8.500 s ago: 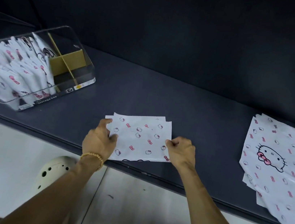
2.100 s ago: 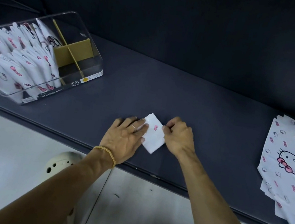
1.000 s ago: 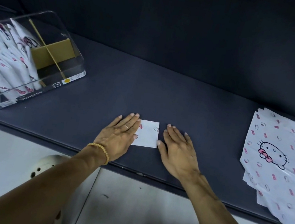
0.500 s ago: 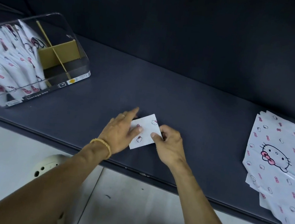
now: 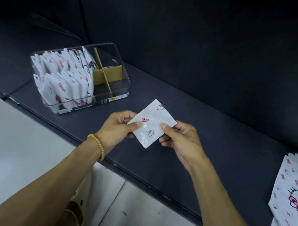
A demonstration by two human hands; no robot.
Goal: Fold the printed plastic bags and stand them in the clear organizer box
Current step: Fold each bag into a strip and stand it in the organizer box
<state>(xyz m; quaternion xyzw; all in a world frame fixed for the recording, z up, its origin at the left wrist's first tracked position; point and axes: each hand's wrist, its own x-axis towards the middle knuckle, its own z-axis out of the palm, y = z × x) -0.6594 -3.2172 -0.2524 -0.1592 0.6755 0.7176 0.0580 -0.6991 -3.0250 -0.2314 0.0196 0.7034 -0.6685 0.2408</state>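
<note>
The person holds a small folded bag [image 5: 152, 123] up over the dark shelf [image 5: 207, 140], near the middle of the frame. It is white with pink bows and little cat faces, and it sits turned like a diamond, with one corner up and one corner down. The left hand [image 5: 118, 126] pinches its left corner with thumb on top, and the right hand [image 5: 180, 139] pinches its right corner the same way. The clear organizer box [image 5: 80, 78] lies up and to the left of the bag, so the left hand is the nearer one to it. The box is already packed with standing folded bags [image 5: 63, 77] on its left side. On its right side there are brown card dividers [image 5: 107, 74], and the slots there look open, so the bag would likely go there. A stack of flat bags [image 5: 296, 200] waits at the right edge of the frame, partly cut off. The backs of the fingers under the bag are hidden. The upper left corner is blurry.
</note>
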